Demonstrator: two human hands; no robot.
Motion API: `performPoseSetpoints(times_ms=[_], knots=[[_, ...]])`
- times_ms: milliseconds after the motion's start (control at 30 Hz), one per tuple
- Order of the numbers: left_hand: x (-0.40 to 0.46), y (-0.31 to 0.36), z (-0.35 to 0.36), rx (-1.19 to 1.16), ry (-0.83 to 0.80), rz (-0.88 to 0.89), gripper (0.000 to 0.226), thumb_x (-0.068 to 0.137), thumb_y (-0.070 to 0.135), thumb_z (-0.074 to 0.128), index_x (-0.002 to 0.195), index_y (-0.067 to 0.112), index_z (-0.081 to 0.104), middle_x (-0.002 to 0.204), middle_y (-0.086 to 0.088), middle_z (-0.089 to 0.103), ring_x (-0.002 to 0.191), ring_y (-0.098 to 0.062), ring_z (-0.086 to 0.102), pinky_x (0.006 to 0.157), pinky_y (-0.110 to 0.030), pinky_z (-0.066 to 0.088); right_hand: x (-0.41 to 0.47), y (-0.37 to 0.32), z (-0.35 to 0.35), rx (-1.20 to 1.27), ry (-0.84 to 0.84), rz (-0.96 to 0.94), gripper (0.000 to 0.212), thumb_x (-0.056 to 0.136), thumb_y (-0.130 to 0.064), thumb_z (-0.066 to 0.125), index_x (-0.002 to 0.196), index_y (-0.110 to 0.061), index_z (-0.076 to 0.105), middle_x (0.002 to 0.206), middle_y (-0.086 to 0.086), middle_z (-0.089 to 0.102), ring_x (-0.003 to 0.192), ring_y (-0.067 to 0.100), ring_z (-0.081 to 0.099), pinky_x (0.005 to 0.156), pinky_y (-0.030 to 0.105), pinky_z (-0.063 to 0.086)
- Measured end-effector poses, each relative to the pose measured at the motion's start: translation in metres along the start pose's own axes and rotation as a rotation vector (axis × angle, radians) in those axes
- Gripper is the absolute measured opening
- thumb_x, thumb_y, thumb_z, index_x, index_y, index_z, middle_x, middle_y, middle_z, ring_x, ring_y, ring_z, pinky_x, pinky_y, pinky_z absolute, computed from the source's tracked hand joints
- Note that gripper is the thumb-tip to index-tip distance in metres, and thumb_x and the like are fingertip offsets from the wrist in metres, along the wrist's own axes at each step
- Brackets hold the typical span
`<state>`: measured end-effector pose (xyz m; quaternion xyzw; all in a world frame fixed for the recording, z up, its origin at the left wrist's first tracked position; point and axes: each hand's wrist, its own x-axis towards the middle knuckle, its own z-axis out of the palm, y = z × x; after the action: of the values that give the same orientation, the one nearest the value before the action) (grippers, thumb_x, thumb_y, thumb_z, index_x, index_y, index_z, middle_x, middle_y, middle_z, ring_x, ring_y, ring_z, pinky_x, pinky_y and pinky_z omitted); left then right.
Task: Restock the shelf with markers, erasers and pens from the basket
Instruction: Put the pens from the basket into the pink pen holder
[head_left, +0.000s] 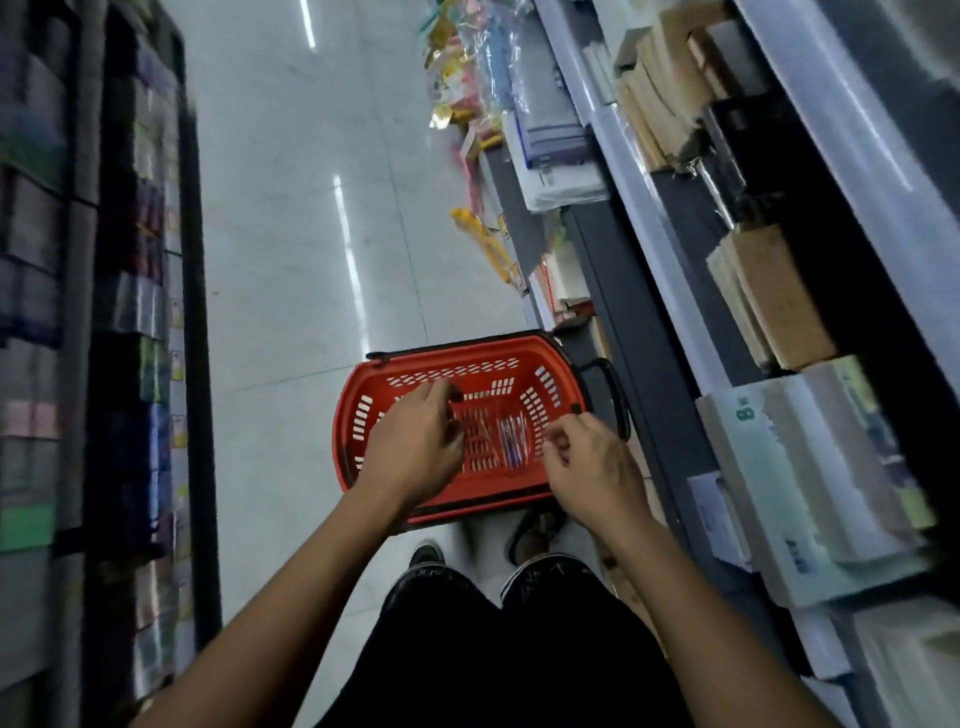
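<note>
Head view shows me the pens (511, 439) lying on the basket (358, 395) floor between both hands, long axis pointing away from me, left hand (415, 441) and right hand (589, 462) loosely curled, holding nothing.

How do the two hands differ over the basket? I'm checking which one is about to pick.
The left hand is inside the red basket, fingers curled down near the floor; the right hand hovers over its right rim, fingers loosely curled. The left is farther forward. Neither plainly holds anything; the pens lie between them.
</note>
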<state>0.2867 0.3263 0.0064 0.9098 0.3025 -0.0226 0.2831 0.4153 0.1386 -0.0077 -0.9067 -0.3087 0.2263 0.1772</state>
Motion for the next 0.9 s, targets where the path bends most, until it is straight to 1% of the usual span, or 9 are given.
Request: performPoseSetpoints(times_ms=[167, 300, 400, 467, 567, 667, 733, 800, 900], knots=[[0.034, -0.012, 0.033, -0.022, -0.008, -0.146, 0.023, 0.098, 0.031, 0.056, 0.120, 0.025, 0.057, 0.108, 0.005, 0.065, 0.091, -0.016, 0.063, 0.070, -0.039, 0.058, 0.060, 0.022, 0.019, -0.038, -0.144, -0.024, 0.014, 0.099, -0.031, 0.056, 0.109, -0.025, 0.063, 0.103, -0.007, 0.056, 0.091, 0.015, 0.059, 0.074, 0.033, 0.052], [0.056, -0.039, 0.067, -0.079, -0.054, -0.254, 0.016, 0.097, 0.028, 0.056, 0.112, 0.023, 0.057, 0.105, 0.003, 0.066, 0.087, -0.016, 0.063, 0.069, -0.038, 0.056, 0.102, 0.035, 0.057, -0.040, -0.218, -0.012, 0.015, 0.097, -0.026, 0.057, 0.108, -0.022, 0.066, 0.105, -0.003, 0.061, 0.093, 0.018, 0.061, 0.076, 0.033, 0.053], [0.073, -0.073, 0.105, -0.154, -0.091, -0.345, 0.016, 0.099, 0.029, 0.057, 0.114, 0.023, 0.059, 0.108, 0.001, 0.068, 0.089, -0.017, 0.066, 0.075, -0.042, 0.060, 0.133, 0.047, 0.104, -0.045, -0.263, 0.034, 0.013, 0.096, -0.023, 0.058, 0.106, -0.020, 0.067, 0.104, -0.001, 0.063, 0.094, 0.020, 0.062, 0.075, 0.029, 0.045], [0.085, -0.100, 0.135, -0.197, -0.113, -0.408, 0.014, 0.100, 0.031, 0.058, 0.112, 0.025, 0.058, 0.106, 0.002, 0.068, 0.088, -0.017, 0.068, 0.076, -0.044, 0.062, 0.153, 0.058, 0.144, -0.055, -0.287, 0.067, 0.011, 0.094, -0.021, 0.059, 0.102, -0.018, 0.067, 0.101, 0.001, 0.065, 0.092, 0.021, 0.063, 0.074, 0.027, 0.041], [0.106, -0.141, 0.187, -0.258, -0.120, -0.502, 0.010, 0.097, 0.028, 0.057, 0.107, 0.029, 0.059, 0.102, 0.006, 0.068, 0.085, -0.012, 0.067, 0.074, -0.043, 0.061, 0.184, 0.080, 0.211, -0.076, -0.329, 0.093, 0.012, 0.092, -0.018, 0.058, 0.098, -0.016, 0.068, 0.098, 0.005, 0.066, 0.091, 0.026, 0.064, 0.075, 0.032, 0.046], [0.128, -0.176, 0.243, -0.329, -0.129, -0.585, 0.019, 0.089, 0.020, 0.054, 0.105, 0.027, 0.061, 0.098, 0.005, 0.071, 0.085, -0.017, 0.069, 0.074, -0.040, 0.059, 0.213, 0.107, 0.278, -0.110, -0.359, 0.125, 0.017, 0.092, -0.018, 0.057, 0.100, -0.013, 0.071, 0.100, 0.010, 0.071, 0.096, 0.032, 0.066, 0.081, 0.036, 0.050], [0.141, -0.195, 0.280, -0.378, -0.158, -0.640, 0.026, 0.085, 0.021, 0.051, 0.107, 0.023, 0.064, 0.098, 0.001, 0.073, 0.086, -0.022, 0.070, 0.076, -0.041, 0.059, 0.230, 0.125, 0.318, -0.139, -0.365, 0.167, 0.019, 0.093, -0.019, 0.058, 0.102, -0.011, 0.073, 0.102, 0.013, 0.072, 0.097, 0.034, 0.068, 0.080, 0.037, 0.052], [0.151, -0.211, 0.312, -0.396, -0.177, -0.701, 0.038, 0.079, 0.026, 0.046, 0.112, 0.018, 0.065, 0.101, -0.004, 0.074, 0.089, -0.027, 0.070, 0.081, -0.044, 0.059, 0.244, 0.144, 0.356, -0.181, -0.429, 0.205, 0.019, 0.096, -0.021, 0.057, 0.099, -0.010, 0.072, 0.099, 0.014, 0.071, 0.093, 0.035, 0.069, 0.072, 0.035, 0.053], [0.161, -0.231, 0.355, -0.410, -0.221, -0.737, 0.045, 0.078, 0.029, 0.043, 0.116, 0.017, 0.064, 0.105, -0.007, 0.075, 0.095, -0.030, 0.071, 0.087, -0.045, 0.059, 0.258, 0.165, 0.401, -0.282, -0.504, 0.234, 0.015, 0.099, -0.022, 0.058, 0.094, -0.012, 0.069, 0.083, 0.009, 0.063, 0.085, 0.032, 0.070, 0.063, 0.029, 0.041]])
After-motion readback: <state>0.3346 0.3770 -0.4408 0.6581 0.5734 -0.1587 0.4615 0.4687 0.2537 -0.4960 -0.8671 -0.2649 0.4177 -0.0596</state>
